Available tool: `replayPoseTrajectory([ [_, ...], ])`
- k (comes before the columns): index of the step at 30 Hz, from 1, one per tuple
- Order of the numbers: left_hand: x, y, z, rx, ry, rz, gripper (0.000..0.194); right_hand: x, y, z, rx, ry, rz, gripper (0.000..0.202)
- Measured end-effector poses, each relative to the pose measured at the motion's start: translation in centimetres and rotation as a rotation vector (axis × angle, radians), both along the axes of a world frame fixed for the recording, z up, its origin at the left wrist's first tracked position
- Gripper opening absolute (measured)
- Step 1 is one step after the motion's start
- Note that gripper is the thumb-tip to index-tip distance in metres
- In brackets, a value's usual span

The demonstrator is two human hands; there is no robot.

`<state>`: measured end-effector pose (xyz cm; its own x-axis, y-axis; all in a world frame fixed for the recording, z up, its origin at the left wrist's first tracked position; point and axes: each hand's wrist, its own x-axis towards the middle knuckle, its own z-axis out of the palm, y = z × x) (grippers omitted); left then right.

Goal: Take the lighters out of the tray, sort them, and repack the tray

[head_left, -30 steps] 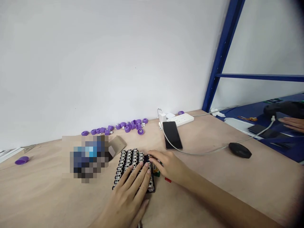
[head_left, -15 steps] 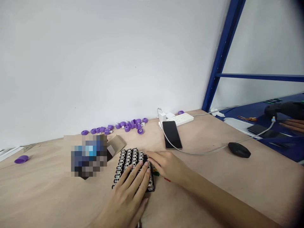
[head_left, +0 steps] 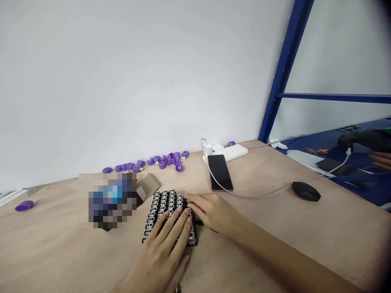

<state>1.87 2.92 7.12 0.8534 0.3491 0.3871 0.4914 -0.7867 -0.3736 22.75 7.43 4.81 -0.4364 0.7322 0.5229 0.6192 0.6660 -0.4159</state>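
A dark tray point(head_left: 154, 211) filled with rows of small silver ring-shaped parts lies on the table in front of me. Across its lower right part rests my left hand point(head_left: 168, 248), fingers stretched out flat on the parts. My right hand point(head_left: 210, 209) is at the tray's upper right corner, thumb and forefinger pinched together over something small and metallic that I cannot make out. Beneath the right hand, small green and red bits point(head_left: 214, 230) show beside the tray.
Purple caps point(head_left: 162, 165) and small white pieces line the wall. A phone point(head_left: 220, 173), a white power strip point(head_left: 238, 152), a cable and a black mouse point(head_left: 306, 191) lie to the right. An open cardboard box point(head_left: 149, 185) and a blurred-out item stand left. Another person's hand point(head_left: 381, 159) shows far right.
The view has shifted slightly, moving everything a little to the left. Both hands keep almost the same place on the tray. The other person's hand at the far right has moved.
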Motion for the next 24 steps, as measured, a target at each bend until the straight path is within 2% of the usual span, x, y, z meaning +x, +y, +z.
replayPoseTrajectory([
  [10, 0.1, 0.1, 0.1, 0.013, -0.013, -0.006, 0.045, 0.5, 0.0, 0.8, -0.024, -0.062, -0.031, 0.026],
  [17, 0.0, 0.0, -0.1, -0.01, -0.013, -0.002, 0.045, 0.2, -0.1, 1.1, -0.043, -0.092, 0.001, 0.025],
  [24, 0.1, 0.0, -0.2, -0.014, -0.022, -0.007, 0.044, 0.3, -0.1, 1.9, -0.077, -0.128, -0.055, 0.018],
])
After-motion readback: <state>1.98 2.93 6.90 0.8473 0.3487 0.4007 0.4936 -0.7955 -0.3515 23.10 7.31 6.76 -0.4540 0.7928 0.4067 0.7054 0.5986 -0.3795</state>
